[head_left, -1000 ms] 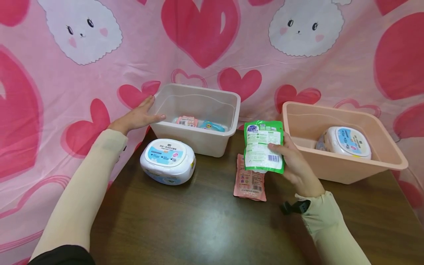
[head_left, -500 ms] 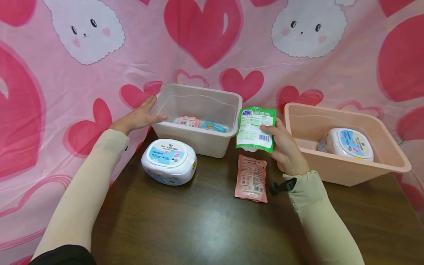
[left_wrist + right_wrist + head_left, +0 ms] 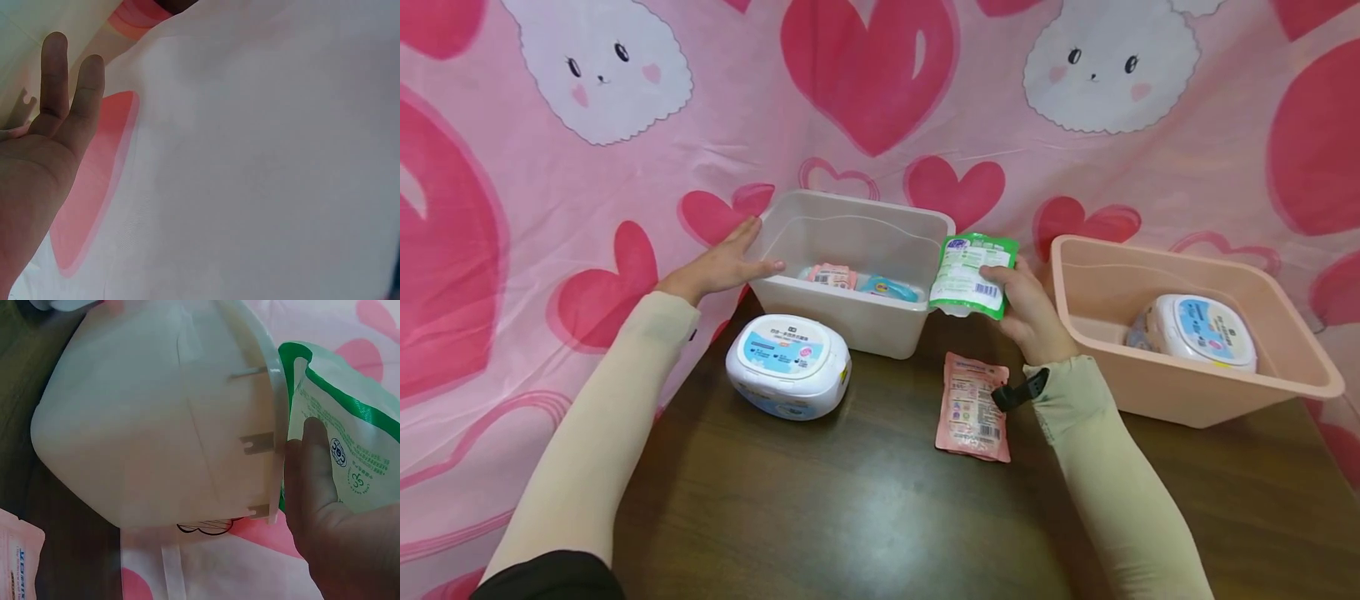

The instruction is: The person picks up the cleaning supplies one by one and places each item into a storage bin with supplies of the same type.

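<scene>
In the head view the right hand grips a green and white pouch at the right end of the grey-white bin. The right wrist view shows that pouch beside the bin's rim, thumb on its face. The left hand rests at the bin's left end with fingers spread; in the left wrist view two straight fingers of the hand show beside the bin wall. Inside the bin lie a pink packet and a blue packet.
A white tub with a blue label stands before the grey-white bin. A pink pouch lies flat on the brown table. At the right, a peach bin holds another white tub. A pink heart-patterned cloth hangs behind.
The right hand has carried the green pouch left and up, from beside the peach bin to the grey-white bin's right rim. The left hand has stayed at the bin's left end.
</scene>
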Demonstrator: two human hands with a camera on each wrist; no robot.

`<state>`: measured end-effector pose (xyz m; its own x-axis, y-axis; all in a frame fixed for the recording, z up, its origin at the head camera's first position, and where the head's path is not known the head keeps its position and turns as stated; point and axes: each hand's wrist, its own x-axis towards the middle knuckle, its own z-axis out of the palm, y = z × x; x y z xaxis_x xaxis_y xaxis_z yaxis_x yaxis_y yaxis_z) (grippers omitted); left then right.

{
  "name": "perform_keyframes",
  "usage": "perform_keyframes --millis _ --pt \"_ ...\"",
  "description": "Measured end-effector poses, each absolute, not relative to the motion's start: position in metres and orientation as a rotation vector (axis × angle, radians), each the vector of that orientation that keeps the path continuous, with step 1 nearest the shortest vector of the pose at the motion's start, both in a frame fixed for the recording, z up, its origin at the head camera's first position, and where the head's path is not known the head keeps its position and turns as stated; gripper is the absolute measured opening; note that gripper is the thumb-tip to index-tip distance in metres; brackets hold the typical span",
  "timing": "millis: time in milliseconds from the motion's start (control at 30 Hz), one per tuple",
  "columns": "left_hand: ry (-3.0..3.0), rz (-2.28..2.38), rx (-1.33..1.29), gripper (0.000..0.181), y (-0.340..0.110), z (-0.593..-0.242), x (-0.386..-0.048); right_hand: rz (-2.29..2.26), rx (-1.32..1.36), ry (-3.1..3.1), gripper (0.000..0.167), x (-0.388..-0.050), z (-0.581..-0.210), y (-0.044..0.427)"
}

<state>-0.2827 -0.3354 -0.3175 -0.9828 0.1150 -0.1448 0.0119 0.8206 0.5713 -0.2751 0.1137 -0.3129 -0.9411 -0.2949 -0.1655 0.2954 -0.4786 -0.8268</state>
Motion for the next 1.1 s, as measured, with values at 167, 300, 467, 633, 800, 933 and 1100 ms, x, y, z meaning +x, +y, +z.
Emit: perform_keyframes --millis 167,300,467,633,800,933,1100 --pt "2.837 0.889 0.090 0.120 -0.335 -0.319 -0.282 -2.429 0.039 1.393 0.065 -0.286 -0.310 0.108" --pt "2.837 0.888 0.095 0.120 -0.335 -0.319 -0.284 -2.424 0.070 1.439 0.069 -0.294 -0.307 0.105" --pt "2.838 0.879 0.100 0.117 -0.334 -0.320 -0.285 -2.388 0.064 1.493 0.068 -0.301 -0.304 0.101" --pt "2.844 0.880 0.100 0.117 -0.333 -0.319 -0.285 -2.357 0.054 1.581 0.068 -0.307 -0.300 0.093" --pt "2.842 0.878 0.103 0.114 -0.335 -0.319 -0.286 -2.346 0.070 1.659 0.066 -0.313 -0.296 0.084" --pt "2.836 0.884 0.095 0.114 -0.335 -0.319 -0.285 -2.339 0.097 1.677 0.062 -0.317 -0.294 0.081" --pt "2.831 0.896 0.082 0.119 -0.335 -0.319 -0.283 -2.310 0.136 1.673 0.061 -0.320 -0.290 0.079"
